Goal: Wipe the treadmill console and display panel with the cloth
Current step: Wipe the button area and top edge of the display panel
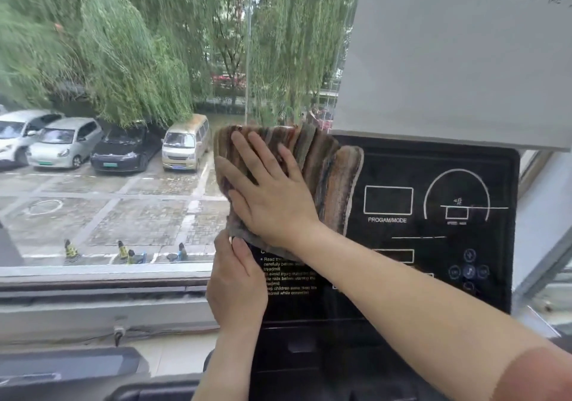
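The treadmill's black display panel [433,233] stands upright at centre right, with white outlines, a "PROGAM/MODE" label and round buttons. A striped brown and grey cloth [328,168] lies flat over its upper left corner. My right hand [269,193] presses on the cloth with straight, spread fingers. My left hand [236,283] grips the panel's left edge just below the cloth, its thumb and fingertips close to the cloth's lower corner. The cloth hides the panel's top left part.
A white sheet with handwritten characters [448,53] covers the panel's top. A window [123,121] beside it looks onto parked cars and willows. A grey sill [102,317] runs below, and the dark console tray [309,354] sits under the panel.
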`<state>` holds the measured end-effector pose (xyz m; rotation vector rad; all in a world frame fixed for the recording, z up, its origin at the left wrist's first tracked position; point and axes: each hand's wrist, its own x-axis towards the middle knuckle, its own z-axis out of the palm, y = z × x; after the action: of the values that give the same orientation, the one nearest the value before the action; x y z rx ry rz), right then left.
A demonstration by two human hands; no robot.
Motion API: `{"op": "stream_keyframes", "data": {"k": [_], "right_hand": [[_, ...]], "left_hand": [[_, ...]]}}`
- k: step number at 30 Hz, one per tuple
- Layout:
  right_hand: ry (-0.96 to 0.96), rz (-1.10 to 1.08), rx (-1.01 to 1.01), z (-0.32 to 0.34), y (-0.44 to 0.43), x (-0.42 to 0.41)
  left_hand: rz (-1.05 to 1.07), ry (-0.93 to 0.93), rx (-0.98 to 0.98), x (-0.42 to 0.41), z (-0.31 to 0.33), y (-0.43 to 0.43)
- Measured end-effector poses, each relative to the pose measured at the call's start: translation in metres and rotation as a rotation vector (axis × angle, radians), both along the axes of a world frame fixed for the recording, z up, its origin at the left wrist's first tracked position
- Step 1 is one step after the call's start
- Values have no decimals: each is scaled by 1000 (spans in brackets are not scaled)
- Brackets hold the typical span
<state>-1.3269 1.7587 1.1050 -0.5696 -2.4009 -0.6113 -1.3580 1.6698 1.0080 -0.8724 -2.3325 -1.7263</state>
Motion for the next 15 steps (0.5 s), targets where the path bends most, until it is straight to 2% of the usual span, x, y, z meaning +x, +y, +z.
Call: {"op": "stream_keyframes", "data": {"k": [5,7,10,14,15], "right_hand": [[-21,7,28,-40,-10,32],[-114,-18,82,-24,1,41],[-243,-106,29,22,25,41],[-76,-166,-29,77,42,27],[-103,-172,-83,87,45,22]], "left_hand": [[-19,-2,20,0,-1,-1],[-21,-8,16,-1,-1,-1],[-30,-35,-6,-1,-1,0],[-33,-13,1,0,0,-1],[-25,5,1,1,0,-1]]}}
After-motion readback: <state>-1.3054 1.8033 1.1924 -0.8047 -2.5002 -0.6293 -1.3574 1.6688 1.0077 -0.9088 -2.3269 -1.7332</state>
